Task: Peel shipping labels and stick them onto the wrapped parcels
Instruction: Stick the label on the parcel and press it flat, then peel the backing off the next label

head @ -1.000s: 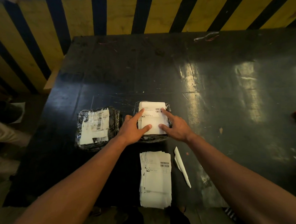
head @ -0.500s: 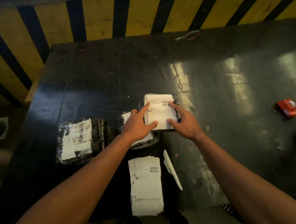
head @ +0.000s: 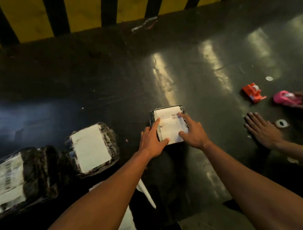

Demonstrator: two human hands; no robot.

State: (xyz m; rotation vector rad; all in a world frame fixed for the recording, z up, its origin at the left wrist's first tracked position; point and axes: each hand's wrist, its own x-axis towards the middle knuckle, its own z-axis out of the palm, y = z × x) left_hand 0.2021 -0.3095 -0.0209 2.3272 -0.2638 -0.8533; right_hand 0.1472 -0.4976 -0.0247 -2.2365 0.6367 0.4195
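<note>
1. While gripping the wrapped parcel (head: 169,125) at its left edge, left hand (head: 152,142) with thumb curled onto the near corner of the white shipping label (head: 171,127) and index finger stretched up across the label's left side.
2. Right hand (head: 193,132) laid on the same parcel from the right, fingers spread and mostly straight, index tip just below the barcode, thumb pressing the label's near right corner. Flat pressing, not a pinch.
3. Parcel itself flat on the dark table (head: 111,78), roughly mid-frame, black wrap showing around the label's edges.
4. Second labelled parcel (head: 91,148) to the left, well apart from the held one, kinda blurry. Third labelled parcel (head: 20,178) beyond that at the left edge, barcodes visible, also smeared.
5. White backing strip (head: 146,194) on the table near the left forearm, pointing toward the near edge. More white paper (head: 127,222) peeking out under that forearm, too hidden to say what exactly.
6. Off to the right: another person's hand (head: 263,130) flat on the table, fingers straight. Small tape roll (head: 281,123) just beside it.
7. Orange tape dispenser (head: 253,92) further back, pink object (head: 284,97) next to it with other fingers touching it at the frame edge.
8. Yellow-and-black striped wall (head: 85,12) behind the table.
</note>
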